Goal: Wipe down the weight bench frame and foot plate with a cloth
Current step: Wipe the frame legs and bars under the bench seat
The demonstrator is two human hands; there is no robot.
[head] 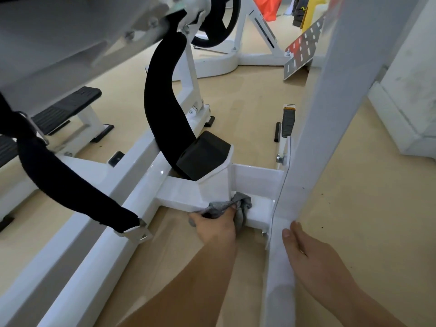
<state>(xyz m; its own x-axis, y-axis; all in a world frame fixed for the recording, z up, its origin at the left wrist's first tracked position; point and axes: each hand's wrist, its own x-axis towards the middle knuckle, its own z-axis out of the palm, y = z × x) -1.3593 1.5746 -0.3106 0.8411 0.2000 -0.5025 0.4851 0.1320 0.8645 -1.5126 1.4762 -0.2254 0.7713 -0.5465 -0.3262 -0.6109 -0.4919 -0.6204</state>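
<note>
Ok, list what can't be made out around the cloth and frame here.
- Head view: fingertips of the left hand, buried in the grey cloth.
- Head view: palm of the right hand, turned against the white post.
- Head view: upper frame, blurred and cut by the top edge.

The left hand's (213, 226) fingertips were buried in the grey cloth (243, 204). The right hand's (311, 253) palm was hidden against the white post (330, 114). The bench underside (59, 31), top left, was blurred and cropped by the edge.
</note>
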